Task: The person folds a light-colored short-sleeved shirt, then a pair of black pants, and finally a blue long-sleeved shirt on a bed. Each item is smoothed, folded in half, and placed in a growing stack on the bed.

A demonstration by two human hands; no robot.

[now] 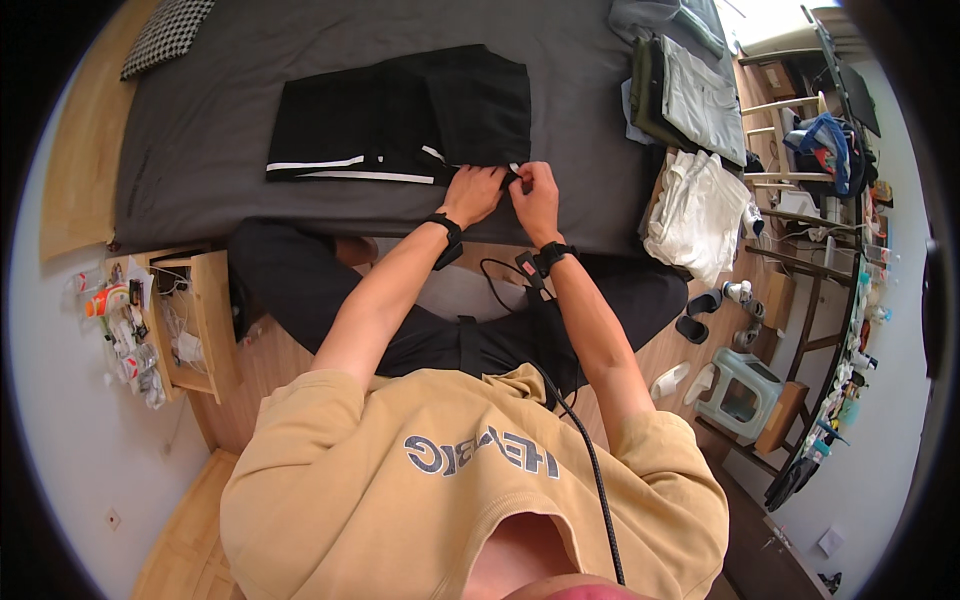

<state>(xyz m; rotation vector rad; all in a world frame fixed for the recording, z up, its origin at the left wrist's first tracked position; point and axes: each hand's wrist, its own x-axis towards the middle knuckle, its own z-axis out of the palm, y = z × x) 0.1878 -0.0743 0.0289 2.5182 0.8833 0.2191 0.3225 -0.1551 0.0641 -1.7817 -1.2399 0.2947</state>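
Black trousers with white side stripes (400,115) lie folded flat on a dark grey bed sheet (200,150). At the edge nearest me, toward their right end, my left hand (474,195) has its fingers bent around the dark cloth. Close beside it, my right hand (537,200) pinches the near right corner of the trousers, where a bit of white shows. The fingertips of both hands are partly hidden by the fabric and knuckles. Black bands wrap both wrists.
At the bed's right edge sit a stack of folded clothes (700,100) and a crumpled white garment (695,215). A checked pillow (165,35) lies far left. A wooden nightstand (205,320) stands left; a plastic stool (740,395) and slippers (692,328) are right. A black cable (590,450) crosses my shirt.
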